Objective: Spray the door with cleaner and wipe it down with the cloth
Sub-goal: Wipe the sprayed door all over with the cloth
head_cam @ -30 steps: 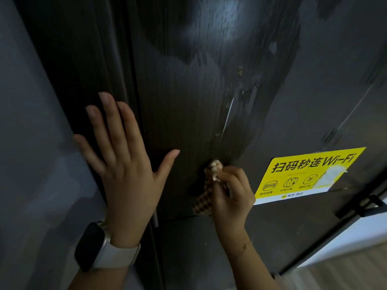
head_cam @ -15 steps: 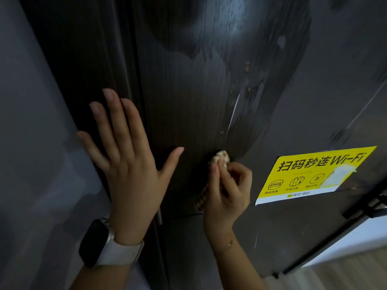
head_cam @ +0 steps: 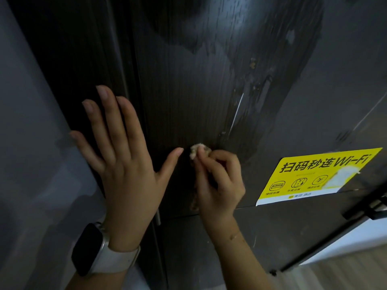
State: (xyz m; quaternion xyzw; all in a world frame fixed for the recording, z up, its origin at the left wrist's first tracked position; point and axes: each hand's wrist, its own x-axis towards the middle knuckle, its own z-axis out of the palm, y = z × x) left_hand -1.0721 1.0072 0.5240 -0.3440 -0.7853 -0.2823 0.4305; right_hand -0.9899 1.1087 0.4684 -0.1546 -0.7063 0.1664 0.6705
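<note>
So the dark door (head_cam: 188, 91) fills nearly the whole view, and the cloth (head_cam: 198, 149) is pressed right against it, about mid-height in the frame. Only a small pale, fuzzy wad of cloth pokes out above the fingertips of the right hand (head_cam: 217, 181); a bit more of it shows below the palm edge, hanging down on the thumb side. That hand's fingers are curled tight around the cloth, bunching it up against the wood.

Just up and to the right of those fingers there's a broad smeary wet patch (head_cam: 251, 97) on the door, with streaks running down toward the knuckles.

The left hand (head_cam: 123, 164) is flat on the door's left edge, fingers straight and spread, holding nothing. Its thumb tip sits just beside the cloth wad, not quite touching as far as I can tell. There's a smartwatch (head_cam: 90, 250) with a pale band on that wrist.

Off to the right of the clenched fingers, well apart, a yellow Wi-Fi sticker (head_cam: 314, 176) is stuck on the door. No containers anywhere to report.
</note>
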